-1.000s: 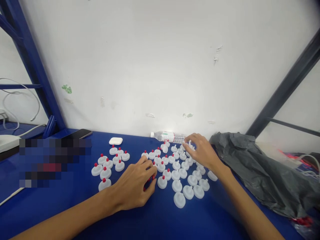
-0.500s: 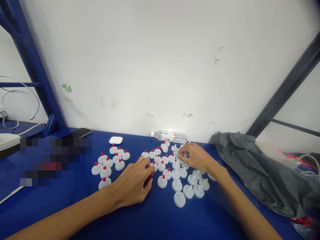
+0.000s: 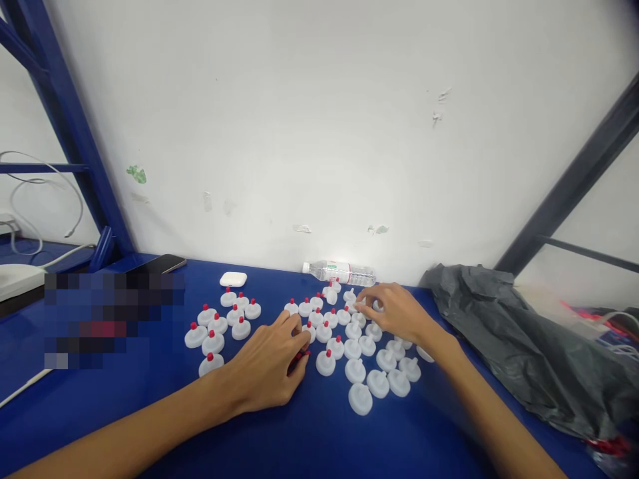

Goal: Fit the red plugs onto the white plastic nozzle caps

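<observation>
Curled fingers of my left hand (image 3: 272, 362) close around small red caps (image 3: 301, 355), mostly hidden in the palm, as the hand rests on the blue tabletop. My right hand (image 3: 392, 311) reaches into the back of a group of round white nozzle lids, its thumb and fingers pinched at a white nozzle lid (image 3: 353, 307) that they partly cover. Bare-tipped lids (image 3: 360, 398) lie in front of and under the right hand. Between the hands stand several lids with red tips (image 3: 325, 363). Left of my left hand is another cluster of red-tipped lids (image 3: 213, 342).
A clear plastic bottle (image 3: 340, 273) lies along the wall. A white case (image 3: 233, 279) and a dark phone (image 3: 167, 263) are at the back left. A crumpled grey plastic bag (image 3: 504, 332) covers the right side. Blue metal frame posts (image 3: 82, 126) rise at the left.
My right hand has shifted slightly up and away, toward lids farther back. My left hand stays nearly in place with the red caps. The whole view has moved a little.
</observation>
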{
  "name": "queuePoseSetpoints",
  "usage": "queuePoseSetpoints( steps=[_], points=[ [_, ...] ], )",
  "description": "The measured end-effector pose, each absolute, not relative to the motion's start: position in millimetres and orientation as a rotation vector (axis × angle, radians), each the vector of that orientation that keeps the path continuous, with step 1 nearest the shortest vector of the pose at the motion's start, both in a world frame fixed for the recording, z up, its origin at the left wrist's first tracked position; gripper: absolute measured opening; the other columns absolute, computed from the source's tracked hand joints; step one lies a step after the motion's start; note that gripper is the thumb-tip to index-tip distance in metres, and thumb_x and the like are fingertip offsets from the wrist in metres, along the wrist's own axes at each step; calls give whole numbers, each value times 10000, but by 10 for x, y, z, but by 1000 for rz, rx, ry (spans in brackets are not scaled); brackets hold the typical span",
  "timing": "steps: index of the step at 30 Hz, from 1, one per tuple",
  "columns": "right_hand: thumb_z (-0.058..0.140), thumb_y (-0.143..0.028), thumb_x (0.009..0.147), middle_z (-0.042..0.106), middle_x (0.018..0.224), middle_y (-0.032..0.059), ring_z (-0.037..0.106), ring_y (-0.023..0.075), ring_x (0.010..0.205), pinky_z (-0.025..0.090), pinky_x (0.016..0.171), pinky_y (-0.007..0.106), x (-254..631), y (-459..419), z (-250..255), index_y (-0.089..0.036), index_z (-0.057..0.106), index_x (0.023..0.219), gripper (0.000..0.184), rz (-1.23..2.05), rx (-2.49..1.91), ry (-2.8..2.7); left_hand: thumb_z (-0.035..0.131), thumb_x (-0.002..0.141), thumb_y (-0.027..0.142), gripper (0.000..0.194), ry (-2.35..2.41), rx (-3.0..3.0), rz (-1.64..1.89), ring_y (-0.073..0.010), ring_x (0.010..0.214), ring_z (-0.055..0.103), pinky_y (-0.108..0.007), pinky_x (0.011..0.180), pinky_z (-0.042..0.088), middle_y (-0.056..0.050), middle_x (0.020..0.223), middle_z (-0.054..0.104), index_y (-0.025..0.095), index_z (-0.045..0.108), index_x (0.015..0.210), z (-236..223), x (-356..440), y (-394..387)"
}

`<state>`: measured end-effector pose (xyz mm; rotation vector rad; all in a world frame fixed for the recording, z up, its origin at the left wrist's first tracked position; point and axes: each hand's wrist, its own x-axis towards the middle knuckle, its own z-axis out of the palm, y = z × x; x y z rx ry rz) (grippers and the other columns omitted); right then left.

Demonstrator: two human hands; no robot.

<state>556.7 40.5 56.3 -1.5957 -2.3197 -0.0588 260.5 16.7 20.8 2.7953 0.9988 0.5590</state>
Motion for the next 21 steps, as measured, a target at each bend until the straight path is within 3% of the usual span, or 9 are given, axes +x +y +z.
queuePoseSetpoints(
  steps=[6,13,21],
  points=[
    [557,-472,979,719,1043,69,630,259,1032,488,900,412,5469,430,433,-253,756,1020,299,-39,-1424,-2343,491,919,197,64,974,2792,625,-215,894,507,-299,578,360,-56,971,549,207,545,887,204,2591,153],
    [518,-374,1005,727,1042,67,649,262,1017,496,905,430,5405,421,439,-238,723,998,246,-15,-1396,-2389,442,981,219,127,942,2785,765,-226,902,499,-321,606,379,-60,964,581,204,553,920,223,2586,184],
    [403,-341,1051,706,1125,79,692,236,994,548,818,386,5239,277,519,-246,503,1092,144,113,-1330,-2158,414,993,195,157,972,2763,945,-221,880,505,-354,674,408,-52,951,594,205,566,955,229,2586,176]
  ],
)
